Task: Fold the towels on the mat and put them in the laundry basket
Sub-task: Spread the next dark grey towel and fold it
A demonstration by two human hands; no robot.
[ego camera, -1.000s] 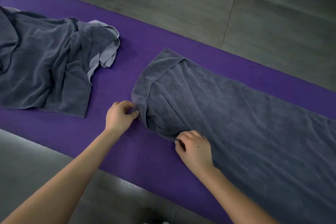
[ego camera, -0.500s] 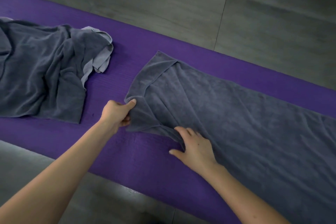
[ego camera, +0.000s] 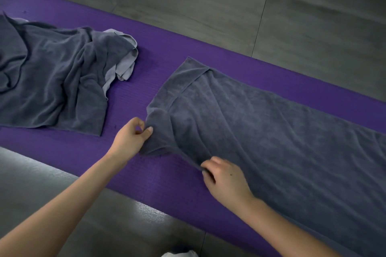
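Note:
A long dark grey towel (ego camera: 271, 131) lies spread along the purple mat (ego camera: 158, 52), running off to the right. Its left end is rumpled, with a folded-over strip. My left hand (ego camera: 130, 137) pinches the towel's left edge between thumb and fingers. My right hand (ego camera: 225, 179) grips the towel's near edge with curled fingers, a little to the right. A second dark grey towel (ego camera: 52, 81) lies crumpled on the mat's left part, with a lighter grey cloth (ego camera: 125, 62) poking out at its right side. No laundry basket is in view.
Grey tiled floor (ego camera: 229, 2) surrounds the mat on the far and near sides. A strip of bare purple mat separates the two towels. A small white object (ego camera: 179, 254) shows at the bottom edge of the view.
My left hand's grip has shifted on the towel's left edge. My right hand went from pressing flat on the near edge to curling round it, bunching the corner between the hands.

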